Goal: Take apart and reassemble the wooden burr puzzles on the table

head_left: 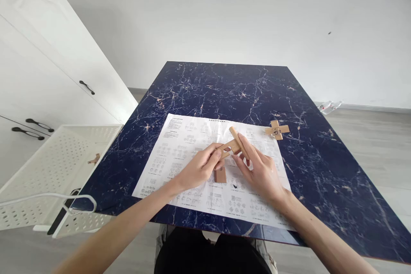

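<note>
Above a printed sheet, both my hands are closed on pale wooden puzzle pieces. My left hand grips a notched wooden puzzle piece at its near end. In my right hand a straight wooden bar is pinched, tilted up to the left. The bar meets the far end of the notched piece; I cannot tell whether they are interlocked. Beneath my hands a browner wooden block rests on the sheet, partly hidden by my left fingers.
A cross-shaped wooden puzzle sits at the sheet's right upper corner on the dark blue marbled table. To the left stands a white perforated rack with a small wooden piece on it, beside a white cabinet.
</note>
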The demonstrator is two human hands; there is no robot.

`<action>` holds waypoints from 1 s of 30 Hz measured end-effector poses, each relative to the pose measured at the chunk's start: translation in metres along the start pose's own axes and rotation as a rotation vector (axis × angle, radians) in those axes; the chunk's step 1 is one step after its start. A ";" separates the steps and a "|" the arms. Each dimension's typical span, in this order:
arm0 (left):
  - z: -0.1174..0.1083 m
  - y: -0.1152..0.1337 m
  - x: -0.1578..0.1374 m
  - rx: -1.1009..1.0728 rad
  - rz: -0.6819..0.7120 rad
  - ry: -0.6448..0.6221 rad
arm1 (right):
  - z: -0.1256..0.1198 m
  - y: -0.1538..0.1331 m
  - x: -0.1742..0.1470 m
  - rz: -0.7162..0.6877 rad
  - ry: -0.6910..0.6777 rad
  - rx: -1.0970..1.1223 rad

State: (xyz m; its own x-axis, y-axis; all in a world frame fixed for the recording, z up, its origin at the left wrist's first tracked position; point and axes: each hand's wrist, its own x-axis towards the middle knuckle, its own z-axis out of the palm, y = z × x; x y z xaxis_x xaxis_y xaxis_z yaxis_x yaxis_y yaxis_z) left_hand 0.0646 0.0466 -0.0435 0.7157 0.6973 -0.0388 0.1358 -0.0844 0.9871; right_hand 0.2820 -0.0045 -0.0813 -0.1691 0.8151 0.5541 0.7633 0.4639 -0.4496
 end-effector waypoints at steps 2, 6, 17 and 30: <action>0.003 0.001 -0.001 -0.003 -0.010 -0.036 | 0.000 0.000 0.001 -0.024 0.071 0.000; 0.006 0.003 -0.003 -0.016 -0.016 -0.079 | -0.002 0.000 0.003 -0.052 0.117 0.006; 0.006 0.008 -0.003 -0.096 -0.011 -0.120 | -0.004 -0.001 0.002 -0.177 0.073 0.063; 0.005 0.007 -0.003 -0.117 -0.035 -0.134 | -0.002 -0.003 0.002 -0.078 0.048 0.148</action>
State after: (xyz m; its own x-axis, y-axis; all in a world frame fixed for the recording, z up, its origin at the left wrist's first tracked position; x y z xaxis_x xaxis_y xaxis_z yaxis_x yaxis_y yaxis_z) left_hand 0.0667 0.0407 -0.0370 0.7978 0.5967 -0.0864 0.0875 0.0272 0.9958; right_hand 0.2806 -0.0056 -0.0773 -0.1918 0.7584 0.6229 0.6482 0.5744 -0.4999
